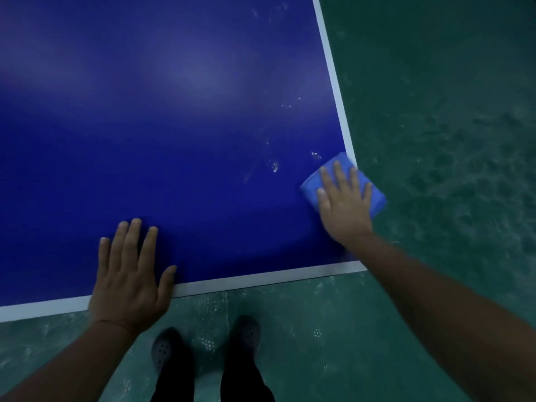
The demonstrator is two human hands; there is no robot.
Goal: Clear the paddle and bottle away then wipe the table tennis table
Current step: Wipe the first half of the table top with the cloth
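The right hand (345,201) lies flat, fingers straight and spread, pressing a folded blue cloth (311,185) onto the table tennis table (174,126) at its right edge — the cloth's outer corner overhangs the white sideline (336,88). Whitish smudges (275,166) sit just beyond the fingertips, up and to the left of the cloth, with more specks trailing farther up the table near the sideline, so the next stroke likely runs forward and inward. The right hand is much nearer them. The left hand (130,271) rests open, palm down, holding nothing, braced over the near white end line (261,278). No paddle or bottle shows, so the clearing looks done. The tabletop is deep blue, glossy and dimly lit.
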